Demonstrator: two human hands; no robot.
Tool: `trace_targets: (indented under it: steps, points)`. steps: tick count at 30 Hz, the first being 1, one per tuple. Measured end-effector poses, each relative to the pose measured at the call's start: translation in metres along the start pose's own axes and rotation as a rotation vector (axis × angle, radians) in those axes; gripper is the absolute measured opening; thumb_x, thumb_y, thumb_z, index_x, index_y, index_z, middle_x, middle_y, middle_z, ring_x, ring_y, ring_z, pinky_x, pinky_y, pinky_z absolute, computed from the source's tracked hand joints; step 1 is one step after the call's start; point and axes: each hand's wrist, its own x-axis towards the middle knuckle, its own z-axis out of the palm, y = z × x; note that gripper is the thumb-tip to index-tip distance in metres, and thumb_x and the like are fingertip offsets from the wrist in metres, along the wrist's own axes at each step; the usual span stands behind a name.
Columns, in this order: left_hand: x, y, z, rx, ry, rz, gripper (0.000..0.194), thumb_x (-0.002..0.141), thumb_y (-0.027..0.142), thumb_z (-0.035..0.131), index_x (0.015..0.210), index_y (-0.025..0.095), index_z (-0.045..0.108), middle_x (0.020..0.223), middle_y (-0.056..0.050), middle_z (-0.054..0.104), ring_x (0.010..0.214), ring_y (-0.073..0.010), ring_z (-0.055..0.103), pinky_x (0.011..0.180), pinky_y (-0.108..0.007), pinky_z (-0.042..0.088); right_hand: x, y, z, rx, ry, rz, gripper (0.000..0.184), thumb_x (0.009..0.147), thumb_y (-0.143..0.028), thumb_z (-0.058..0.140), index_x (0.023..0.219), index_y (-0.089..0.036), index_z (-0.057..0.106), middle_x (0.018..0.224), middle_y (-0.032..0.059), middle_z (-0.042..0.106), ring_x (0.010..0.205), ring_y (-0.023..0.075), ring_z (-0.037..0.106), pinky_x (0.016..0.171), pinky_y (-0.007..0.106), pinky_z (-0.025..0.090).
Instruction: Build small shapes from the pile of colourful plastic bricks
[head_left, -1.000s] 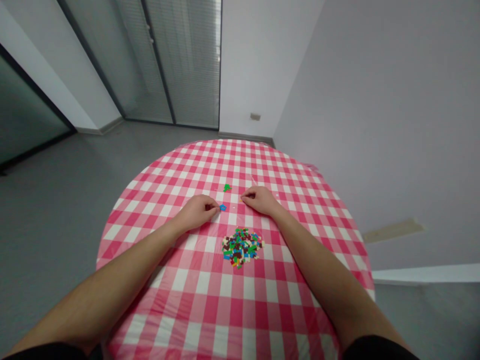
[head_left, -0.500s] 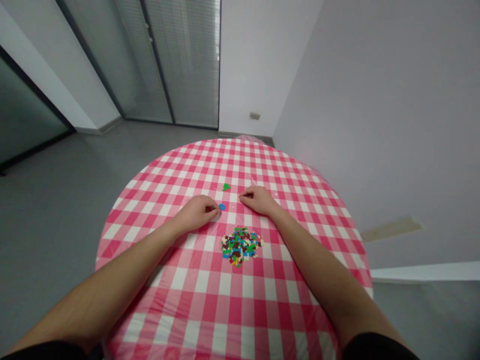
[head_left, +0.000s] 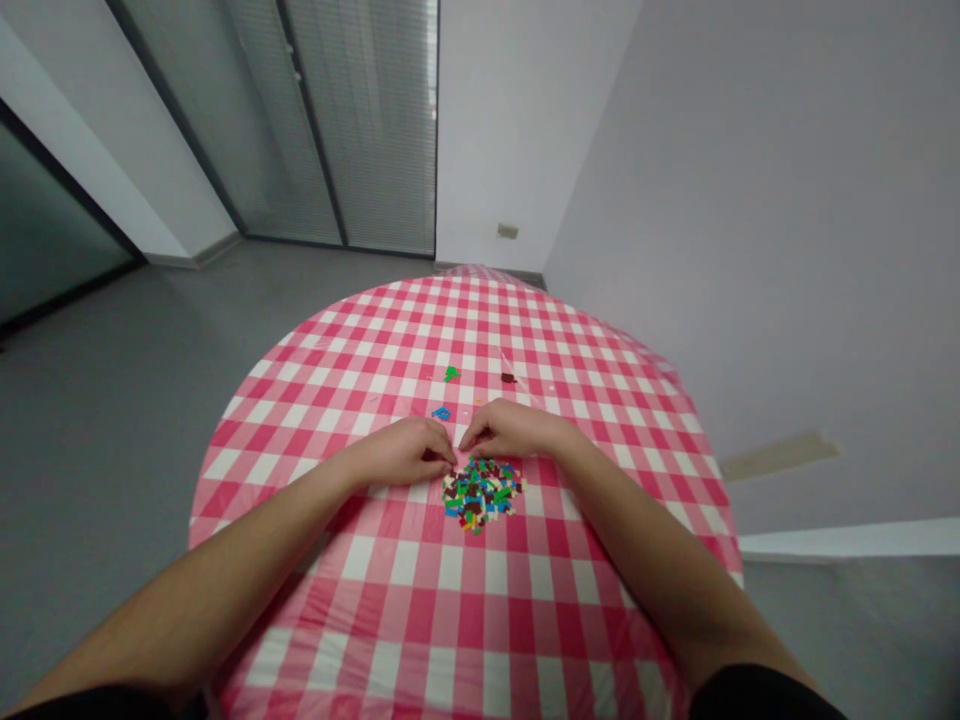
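A pile of small toy building bricks [head_left: 484, 495] in green, blue, brown, white, yellow and red lies in the middle of the table. My left hand [head_left: 405, 452] rests at the pile's upper left edge, thumb and fingers curled together. Close by, my right hand [head_left: 514, 428] reaches over the pile's far edge with its fingertips pinched. Whatever may be between either hand's fingers is too small to make out. Just beyond my hands lies a little group of blue bricks [head_left: 441, 413]. Farther back are green bricks [head_left: 451, 374] and dark brown bricks [head_left: 508, 378].
A red-and-white checked plastic cloth [head_left: 420, 610] covers the round table. A tiny yellow piece [head_left: 478, 401] lies between the blue and brown groups. Behind the table stand a glass partition [head_left: 360, 130] and a white wall [head_left: 517, 120].
Both hands have moved back toward me, to the far edge of the pile. My left hand has left the blue bricks, and the brown bricks my right hand had covered now show.
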Motion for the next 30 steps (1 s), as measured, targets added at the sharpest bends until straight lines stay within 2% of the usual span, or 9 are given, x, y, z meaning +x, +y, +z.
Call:
trace_targets:
  steps: [6,11,15,20,27,30]
  points:
    - [0.0,0.001,-0.001,-0.04,-0.013,0.001,0.021,0.081,0.008,0.057,0.081,0.019,0.074,0.082,-0.004,0.072,0.078,-0.0154,0.065,0.076,-0.028,0.049,0.002,-0.003,0.002,-0.067,-0.004,-0.008,0.025,0.076,-0.008,0.067,0.095,-0.018,0.08,0.087,0.0057,0.077,0.075,0.0159,0.069,0.067,0.022,0.047]
    - [0.001,0.002,-0.002,-0.059,-0.01,-0.008,0.021,0.081,0.008,0.055,0.078,0.018,0.073,0.079,-0.003,0.072,0.077,-0.0148,0.065,0.075,-0.027,0.049,0.001,-0.003,0.002,-0.022,-0.039,-0.002,0.021,0.074,-0.01,0.07,0.091,-0.017,0.08,0.084,0.0043,0.077,0.071,0.014,0.067,0.064,0.02,0.046]
    - [0.001,0.002,-0.002,-0.043,0.0,-0.022,0.021,0.082,0.009,0.054,0.075,0.018,0.072,0.078,-0.003,0.072,0.075,-0.0145,0.064,0.073,-0.026,0.048,0.002,-0.005,0.005,-0.034,-0.035,0.019,0.019,0.072,-0.007,0.066,0.084,-0.016,0.078,0.073,0.0015,0.074,0.062,0.0116,0.062,0.057,0.018,0.042]
    - [0.001,-0.001,-0.001,-0.069,0.042,-0.074,0.02,0.083,0.011,0.055,0.085,0.019,0.074,0.086,-0.004,0.074,0.079,-0.0155,0.066,0.075,-0.028,0.05,0.003,-0.007,0.007,0.01,-0.054,0.059,0.02,0.068,-0.004,0.063,0.079,-0.014,0.076,0.062,-0.0018,0.068,0.054,0.0095,0.057,0.051,0.017,0.039]
    - [0.0,0.0,-0.002,-0.084,0.048,-0.103,0.02,0.083,0.012,0.055,0.083,0.019,0.073,0.085,-0.004,0.073,0.076,-0.015,0.065,0.072,-0.028,0.049,0.003,0.001,0.006,0.035,-0.001,-0.006,0.025,0.075,-0.009,0.064,0.094,-0.017,0.078,0.077,0.002,0.074,0.063,0.0115,0.061,0.058,0.019,0.042]
    - [0.0,0.001,-0.003,-0.086,0.045,-0.116,0.02,0.082,0.012,0.055,0.082,0.018,0.073,0.084,-0.004,0.073,0.076,-0.015,0.065,0.072,-0.028,0.049,0.003,0.003,0.006,0.048,0.013,0.005,0.023,0.077,-0.01,0.064,0.094,-0.017,0.078,0.075,0.0018,0.073,0.062,0.0113,0.061,0.058,0.02,0.042]
